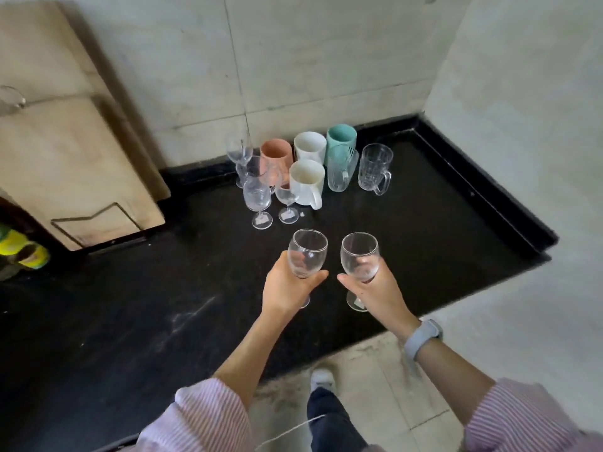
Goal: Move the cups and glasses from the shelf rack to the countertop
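Head view, carrying step. Left hand: grip wrapped round the bowl of one wine glass. Right hand: grip wrapped round a second wine glass. Both clear, stemmed, upright, held above the black surface. Next, likely: set both down at 12 o'clock, short of the grouped cups and glasses, without knocking stems.

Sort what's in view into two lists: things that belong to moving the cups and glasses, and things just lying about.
Job:
wine glass in left hand
wine glass in right hand
stemmed glasses
pink cup
white cups
teal cup
clear mugs
black countertop

Lying about:
wooden boards
yellow-green items
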The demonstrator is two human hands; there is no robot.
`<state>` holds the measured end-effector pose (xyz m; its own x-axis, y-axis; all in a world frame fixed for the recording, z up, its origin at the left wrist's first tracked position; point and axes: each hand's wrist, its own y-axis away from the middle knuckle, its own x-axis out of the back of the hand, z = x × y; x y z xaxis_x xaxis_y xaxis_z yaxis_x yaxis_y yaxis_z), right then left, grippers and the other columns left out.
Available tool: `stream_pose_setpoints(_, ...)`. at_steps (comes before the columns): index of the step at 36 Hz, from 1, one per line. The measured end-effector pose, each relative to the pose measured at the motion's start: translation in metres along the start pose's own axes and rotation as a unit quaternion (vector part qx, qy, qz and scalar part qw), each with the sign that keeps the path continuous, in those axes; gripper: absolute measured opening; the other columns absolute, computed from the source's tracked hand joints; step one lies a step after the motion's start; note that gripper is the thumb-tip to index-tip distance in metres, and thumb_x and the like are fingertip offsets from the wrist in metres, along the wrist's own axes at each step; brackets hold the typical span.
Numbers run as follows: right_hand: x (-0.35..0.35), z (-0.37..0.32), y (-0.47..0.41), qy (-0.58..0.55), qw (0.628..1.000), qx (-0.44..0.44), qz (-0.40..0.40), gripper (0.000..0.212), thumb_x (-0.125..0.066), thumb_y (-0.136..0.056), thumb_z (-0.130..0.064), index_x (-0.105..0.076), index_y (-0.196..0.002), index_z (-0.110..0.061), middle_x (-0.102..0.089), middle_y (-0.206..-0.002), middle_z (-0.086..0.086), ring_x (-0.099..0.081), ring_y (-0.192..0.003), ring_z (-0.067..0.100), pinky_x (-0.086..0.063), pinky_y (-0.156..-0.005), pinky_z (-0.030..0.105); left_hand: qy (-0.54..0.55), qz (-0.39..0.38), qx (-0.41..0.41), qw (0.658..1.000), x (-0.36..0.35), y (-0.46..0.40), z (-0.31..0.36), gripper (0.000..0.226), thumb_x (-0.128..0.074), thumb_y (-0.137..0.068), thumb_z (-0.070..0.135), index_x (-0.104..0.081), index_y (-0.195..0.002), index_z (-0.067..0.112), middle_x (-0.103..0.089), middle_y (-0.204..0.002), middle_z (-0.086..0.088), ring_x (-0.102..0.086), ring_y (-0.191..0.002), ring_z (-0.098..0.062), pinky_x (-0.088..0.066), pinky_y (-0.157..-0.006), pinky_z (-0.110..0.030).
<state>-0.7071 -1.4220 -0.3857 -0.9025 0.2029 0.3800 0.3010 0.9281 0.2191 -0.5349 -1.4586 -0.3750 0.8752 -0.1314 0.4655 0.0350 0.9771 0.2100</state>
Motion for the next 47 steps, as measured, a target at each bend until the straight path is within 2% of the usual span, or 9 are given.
stream_pose_setpoints(7, 0.021, 0.012, -0.108, 0.014, 0.999, -0.017, -0.027, 0.055, -0.076, -0.065, -0.04, -0.05, -0.111, -0.024, -0.066, -0.101, -0.003, -0.063, -0.094, 0.012, -0.051, -0.084, 0.032, -0.029, 0.005, 0.026, 0.999, -0.048, -0.091, 0.023, 0.037, -0.076, -0.061, 0.047, -0.044, -0.079, 0.039, -0.06, -0.077, 0.017, -0.058, -0.069, 0.004, -0.04, -0.057, -0.017)
stream_pose_setpoints(14, 0.023, 0.025, -0.184, 0.0, 0.999, -0.04, -0.025, 0.054, -0.079, -0.065, -0.034, -0.05, -0.11, -0.027, -0.064, -0.101, -0.01, -0.061, -0.095, 0.006, -0.049, -0.082, 0.024, -0.012, 0.031, 0.035, 0.999, -0.086, -0.151, 0.024, 0.039, -0.078, -0.063, 0.045, -0.045, -0.084, 0.038, -0.056, -0.077, 0.022, -0.054, -0.073, 0.007, -0.036, -0.06, -0.009)
stream_pose_setpoints(18, 0.02, 0.033, -0.212, 0.006, 0.999, -0.023, -0.025, 0.053, -0.078, -0.068, -0.029, -0.05, -0.112, -0.019, -0.064, -0.103, -0.003, -0.061, -0.095, 0.008, -0.047, -0.081, 0.022, -0.007, 0.06, 0.042, 0.997, -0.106, -0.172, 0.024, 0.04, -0.079, -0.062, 0.042, -0.044, -0.081, 0.037, -0.053, -0.072, 0.022, -0.053, -0.069, 0.014, -0.039, -0.058, -0.003)
stream_pose_setpoints(20, 0.02, 0.036, -0.221, 0.005, 1.0, -0.016, -0.025, 0.051, -0.077, -0.069, -0.027, -0.05, -0.111, -0.017, -0.064, -0.102, -0.002, -0.061, -0.093, 0.008, -0.046, -0.077, 0.018, 0.005, 0.07, 0.043, 0.997, -0.117, -0.176, 0.024, 0.039, -0.079, -0.062, 0.042, -0.046, -0.082, 0.036, -0.052, -0.072, 0.023, -0.052, -0.07, 0.017, -0.037, -0.06, 0.002)
stream_pose_setpoints(24, 0.023, 0.041, -0.234, 0.005, 0.999, -0.012, -0.029, 0.046, -0.077, -0.07, -0.022, -0.05, -0.107, -0.016, -0.065, -0.099, 0.001, -0.063, -0.089, 0.007, -0.049, -0.077, 0.02, 0.021, 0.072, 0.047, 0.996, -0.135, -0.183, 0.025, 0.043, -0.077, -0.063, 0.046, -0.051, -0.091, 0.028, -0.056, -0.077, 0.02, -0.053, -0.071, 0.008, -0.037, -0.058, 0.0)
stream_pose_setpoints(28, 0.027, 0.041, -0.247, 0.0, 0.999, -0.017, -0.033, 0.045, -0.076, -0.071, -0.022, -0.049, -0.107, -0.019, -0.063, -0.094, -0.007, -0.061, -0.078, -0.01, -0.045, -0.063, 0.004, 0.036, 0.081, 0.061, 0.994, -0.147, -0.194, 0.027, 0.043, -0.078, -0.064, 0.042, -0.057, -0.097, 0.022, -0.062, -0.085, 0.014, -0.057, -0.073, 0.005, -0.036, -0.062, -0.003)
stream_pose_setpoints(34, 0.028, 0.043, -0.258, 0.001, 0.999, -0.019, -0.033, 0.047, -0.074, -0.072, -0.03, -0.051, -0.111, -0.019, -0.064, -0.1, -0.006, -0.061, -0.093, 0.004, -0.045, -0.078, 0.018, 0.06, 0.091, 0.091, 0.99, -0.154, -0.208, 0.03, 0.036, -0.076, -0.071, 0.035, -0.054, -0.097, 0.023, -0.062, -0.087, 0.012, -0.055, -0.076, 0.001, -0.036, -0.063, -0.006)
stream_pose_setpoints(41, 0.026, 0.041, -0.258, -0.023, 0.999, -0.028, -0.032, 0.052, -0.073, -0.074, -0.028, -0.049, -0.118, -0.019, -0.062, -0.103, -0.01, -0.059, -0.088, -0.008, -0.04, -0.065, -0.003, 0.063, 0.08, 0.088, 0.991, -0.154, -0.214, 0.03, 0.04, -0.074, -0.074, 0.031, -0.054, -0.106, 0.019, -0.059, -0.091, 0.011, -0.053, -0.075, 0.001, -0.034, -0.06, -0.005)
stream_pose_setpoints(47, 0.027, 0.037, -0.251, -0.016, 0.998, -0.049, -0.03, 0.055, -0.069, -0.078, -0.028, -0.043, -0.125, -0.022, -0.056, -0.111, -0.012, -0.053, -0.089, -0.007, -0.04, -0.068, 0.01, 0.036, 0.046, 0.083, 0.995, -0.149, -0.206, 0.027, 0.031, -0.07, -0.078, 0.025, -0.048, -0.1, 0.025, -0.057, -0.079, 0.016, -0.056, -0.072, 0.002, -0.042, -0.065, -0.016)
